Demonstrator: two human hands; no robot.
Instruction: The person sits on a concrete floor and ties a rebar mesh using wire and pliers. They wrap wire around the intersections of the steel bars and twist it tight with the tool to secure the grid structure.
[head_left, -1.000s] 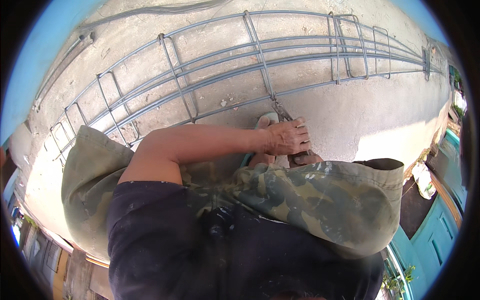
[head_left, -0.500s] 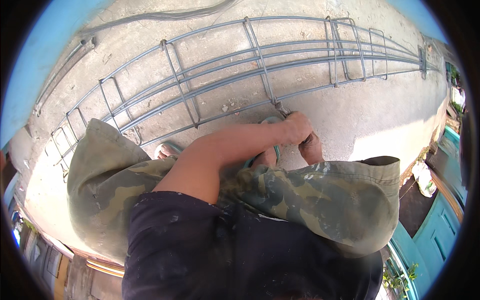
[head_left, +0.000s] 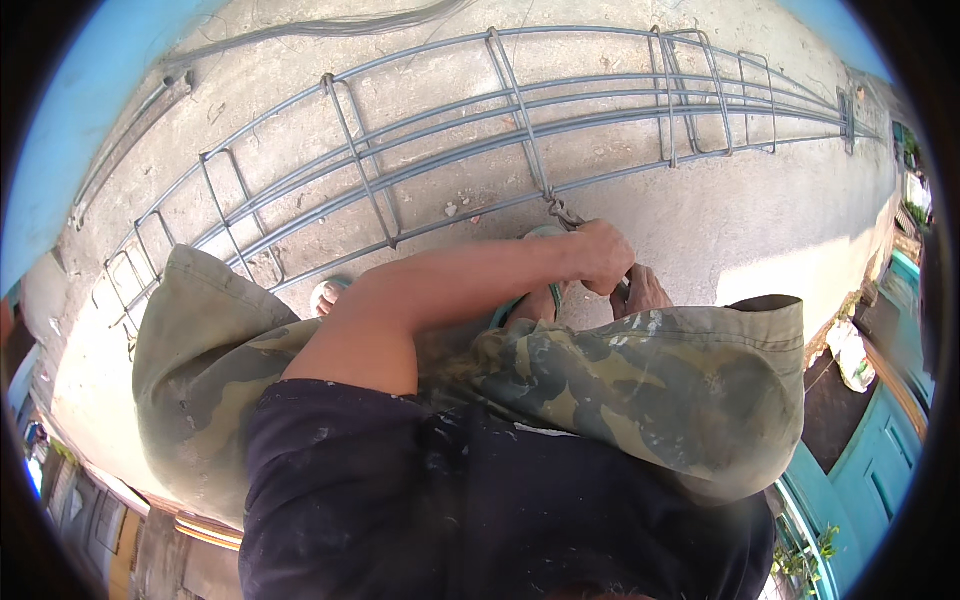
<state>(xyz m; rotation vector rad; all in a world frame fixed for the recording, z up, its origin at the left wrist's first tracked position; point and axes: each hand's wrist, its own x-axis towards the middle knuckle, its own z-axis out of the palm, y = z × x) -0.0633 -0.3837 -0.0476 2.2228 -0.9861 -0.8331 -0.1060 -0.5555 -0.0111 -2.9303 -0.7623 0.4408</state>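
Observation:
Pincers (head_left: 567,215) reach with their jaws to the corner where a rectangular stirrup (head_left: 518,118) meets the near bar of a long steel rebar cage (head_left: 640,176). My left hand (head_left: 604,256) is closed round the pincers, its arm stretched across my body to the right. Just beside and nearer me, my right hand (head_left: 644,291) is closed on a dark handle of the same tool. My raised knee hides its wrist and forearm. Whether tie wire sits in the jaws is too small to tell.
Several stirrups stand along the cage, which lies across the concrete floor (head_left: 700,225). Beyond it are a bundle of thin wire (head_left: 330,30) and a metal channel (head_left: 130,145). My sandalled feet (head_left: 330,295) are close to the cage. A turquoise door (head_left: 880,455) stands at the right.
Both hands have shifted slightly to the right, the right hand more so. The pincers' jaws remain by the same stirrup corner.

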